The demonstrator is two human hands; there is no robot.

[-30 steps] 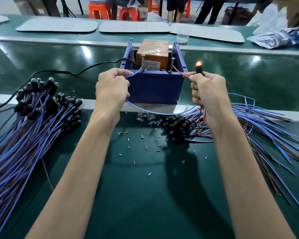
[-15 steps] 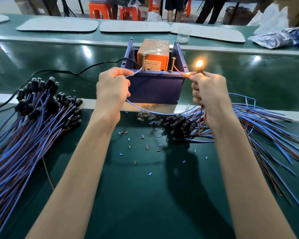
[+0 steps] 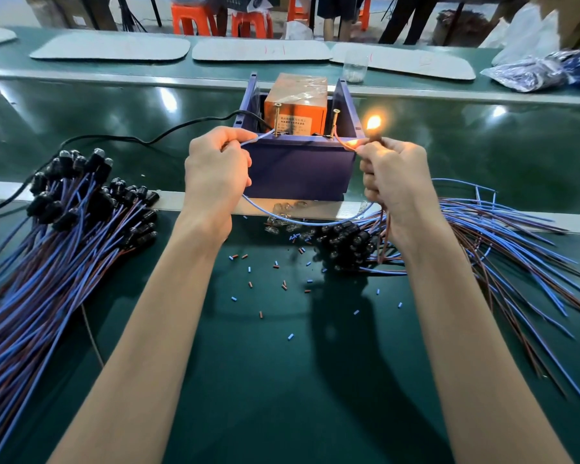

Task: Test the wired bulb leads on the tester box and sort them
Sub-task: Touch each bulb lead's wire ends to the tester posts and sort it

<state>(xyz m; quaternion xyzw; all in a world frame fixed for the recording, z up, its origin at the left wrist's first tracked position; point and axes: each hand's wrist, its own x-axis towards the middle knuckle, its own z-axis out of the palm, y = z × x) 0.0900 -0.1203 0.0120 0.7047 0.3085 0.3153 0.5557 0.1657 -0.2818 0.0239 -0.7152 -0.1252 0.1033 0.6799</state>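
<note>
The blue tester box (image 3: pixel 302 169) stands at the middle of the green bench, with an orange unit (image 3: pixel 297 98) and two brass screw posts inside. My left hand (image 3: pixel 216 169) pinches a blue wire end (image 3: pixel 260 137) against the left post (image 3: pixel 276 120). My right hand (image 3: pixel 394 182) grips a wired bulb lead; its bulb (image 3: pixel 373 123) glows orange above my fingers, and its brown wire end (image 3: pixel 344 144) reaches the right post (image 3: pixel 335 123). The blue wire loops below the box between both hands.
A large pile of bulb leads (image 3: pixel 57 222) lies at the left, another pile (image 3: pixel 449 242) at the right. Loose small bulbs (image 3: pixel 282 222) and cut insulation bits (image 3: pixel 282 283) litter the bench. A black power cable (image 3: pixel 154 137) runs left from the box. A plastic cup (image 3: pixel 355 67) stands behind.
The bulb in my right hand glows brighter than a second ago. Both hands stay in nearly the same places at the posts.
</note>
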